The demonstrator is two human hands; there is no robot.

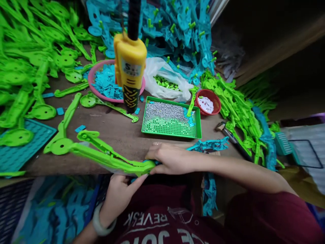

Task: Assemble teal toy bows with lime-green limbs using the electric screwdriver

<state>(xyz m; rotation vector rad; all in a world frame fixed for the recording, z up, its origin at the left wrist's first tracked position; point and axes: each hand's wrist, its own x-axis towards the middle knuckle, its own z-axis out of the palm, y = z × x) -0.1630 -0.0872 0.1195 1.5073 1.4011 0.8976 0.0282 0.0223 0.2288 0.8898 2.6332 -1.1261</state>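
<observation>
A long green plastic part (106, 154) lies tilted across the table's front edge. My right hand (172, 157) rests on its right end, fingers closed over it and over a bit of blue plastic there. Below the edge, my left hand (122, 193) pinches the same end from underneath with thumb and fingers. A pale bangle sits on that wrist. A yellow hanging power screwdriver (130, 73) dangles above the table, untouched.
A green tray (172, 134) holds small screws. A pink bowl (94, 76) has blue pieces, a red bowl (214, 98) white ones, a clear bag (165, 79) green pegs. Heaps of green parts (30, 51) and blue parts (177, 23) surround these. A hammer (230, 135) lies right.
</observation>
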